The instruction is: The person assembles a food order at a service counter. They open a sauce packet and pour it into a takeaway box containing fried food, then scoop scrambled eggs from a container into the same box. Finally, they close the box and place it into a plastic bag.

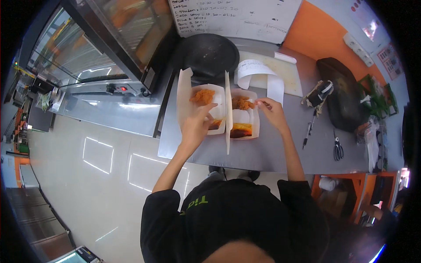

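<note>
While the half-open left hand (196,126) hung beside the fried chicken (202,97) in the left box (222,100), the right hand (272,112), fingertips together, met the chicken piece (241,103) in the right box (256,128), grip unclear; an upright flap (228,109) divided them, scissors (338,152) farther right.

Wearing black shirt (232,215), spreading across six o'clock. Loose short sleeves: left sleeve (160,208) ending at seven o'clock, right sleeve (294,193) at four. Yellow-green lettering (197,202) showing at shirt's ten o'clock. Left hand (196,126) and right hand (273,116) going bare. Past shirt, toward twelve, grey trousers (214,176) and dark shoes (254,175) peeking out.
</note>
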A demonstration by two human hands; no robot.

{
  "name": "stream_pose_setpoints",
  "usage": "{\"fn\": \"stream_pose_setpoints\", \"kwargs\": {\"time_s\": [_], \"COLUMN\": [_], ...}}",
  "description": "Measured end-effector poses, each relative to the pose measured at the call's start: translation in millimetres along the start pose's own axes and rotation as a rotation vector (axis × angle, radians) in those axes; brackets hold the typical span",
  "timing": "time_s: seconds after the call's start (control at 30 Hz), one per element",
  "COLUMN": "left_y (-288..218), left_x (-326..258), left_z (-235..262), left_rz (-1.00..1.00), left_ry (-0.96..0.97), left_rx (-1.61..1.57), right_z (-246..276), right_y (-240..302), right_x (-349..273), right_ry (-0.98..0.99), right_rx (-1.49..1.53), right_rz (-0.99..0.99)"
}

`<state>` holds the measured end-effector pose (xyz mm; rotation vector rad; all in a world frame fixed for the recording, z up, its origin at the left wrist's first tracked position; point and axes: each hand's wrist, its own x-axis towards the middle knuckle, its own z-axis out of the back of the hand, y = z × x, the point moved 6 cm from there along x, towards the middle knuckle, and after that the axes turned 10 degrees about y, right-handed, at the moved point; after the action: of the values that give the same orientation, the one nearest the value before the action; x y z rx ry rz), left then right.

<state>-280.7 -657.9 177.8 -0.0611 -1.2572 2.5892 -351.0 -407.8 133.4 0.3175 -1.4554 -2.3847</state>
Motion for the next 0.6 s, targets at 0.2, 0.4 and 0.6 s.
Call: {"fn": "stream_pose_setpoints", "kwargs": {"time_s": [0.2, 0.4, 0.6], "left_y": [27, 41, 2], "left_x": [12, -4, 21], "left_z": [-20, -21, -49], "left_rz": [0.076, 0.21, -0.107], "left_ry": [0.274, 0.369, 0.341], "left_rx": [0.083, 0.341, 0.474], "right_z": [10, -29, 73], "right_y": [-58, -101, -238], "right_x": [42, 142, 168], "right_ry": [-0.114, -0.386, -0.537], "right_rx": [0.667, 0.901, 0.617], "right_rz": [-0.171, -0.378, -0.111]}}
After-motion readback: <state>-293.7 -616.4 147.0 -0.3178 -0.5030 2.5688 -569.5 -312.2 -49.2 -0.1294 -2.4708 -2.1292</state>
